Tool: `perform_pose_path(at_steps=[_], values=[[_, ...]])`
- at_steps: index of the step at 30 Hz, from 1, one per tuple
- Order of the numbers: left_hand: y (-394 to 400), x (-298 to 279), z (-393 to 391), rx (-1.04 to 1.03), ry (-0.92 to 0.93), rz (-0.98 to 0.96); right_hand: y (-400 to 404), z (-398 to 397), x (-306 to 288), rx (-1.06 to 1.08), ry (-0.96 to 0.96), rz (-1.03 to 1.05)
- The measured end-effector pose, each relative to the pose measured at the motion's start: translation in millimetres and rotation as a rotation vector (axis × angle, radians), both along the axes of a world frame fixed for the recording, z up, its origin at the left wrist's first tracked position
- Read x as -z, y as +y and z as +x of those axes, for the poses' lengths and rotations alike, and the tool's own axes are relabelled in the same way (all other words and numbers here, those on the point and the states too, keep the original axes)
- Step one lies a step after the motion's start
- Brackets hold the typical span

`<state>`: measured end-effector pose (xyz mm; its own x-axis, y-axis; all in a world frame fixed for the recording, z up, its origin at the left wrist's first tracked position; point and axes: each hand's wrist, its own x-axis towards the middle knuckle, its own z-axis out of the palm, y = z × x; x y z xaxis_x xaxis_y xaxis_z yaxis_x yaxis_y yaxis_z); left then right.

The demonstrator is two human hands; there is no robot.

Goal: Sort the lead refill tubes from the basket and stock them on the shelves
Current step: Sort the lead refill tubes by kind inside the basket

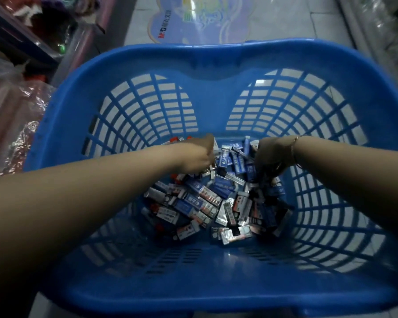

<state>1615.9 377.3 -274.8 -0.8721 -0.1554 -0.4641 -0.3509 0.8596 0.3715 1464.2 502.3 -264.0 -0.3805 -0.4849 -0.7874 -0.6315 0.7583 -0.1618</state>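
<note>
Head view: the left hand and right hand both reach into the blue basket, fingers curled down among the lead refill tubes; whether either grips one I cannot tell. The tubes lie heaped just below and between the hands. This looks like the sorting step; next, like packs need gathering.

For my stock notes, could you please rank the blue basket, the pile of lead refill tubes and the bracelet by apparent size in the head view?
1. blue basket
2. pile of lead refill tubes
3. bracelet
</note>
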Motion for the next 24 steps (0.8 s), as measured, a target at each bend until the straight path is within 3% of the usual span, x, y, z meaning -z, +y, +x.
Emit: perform_pose_path(at_steps=[3,8,13,20,24], values=[[8,-1,-6,0.022,-0.007,-0.001,2,-5,5,0.146,0.002,-0.044],[27,10,-14,0.368,-0.045,-0.204,1,-14,1,0.365,-0.06,-0.172],[37,10,-16,0.509,-0.056,-0.253,-6,-17,-8,0.561,-0.317,-0.208],[40,11,-18,0.3,-0.089,-0.171,-18,-22,-19,0.565,-0.302,-0.199],[35,7,-20,-0.026,-0.003,0.129,-15,-24,-21,0.582,-0.451,-0.089]])
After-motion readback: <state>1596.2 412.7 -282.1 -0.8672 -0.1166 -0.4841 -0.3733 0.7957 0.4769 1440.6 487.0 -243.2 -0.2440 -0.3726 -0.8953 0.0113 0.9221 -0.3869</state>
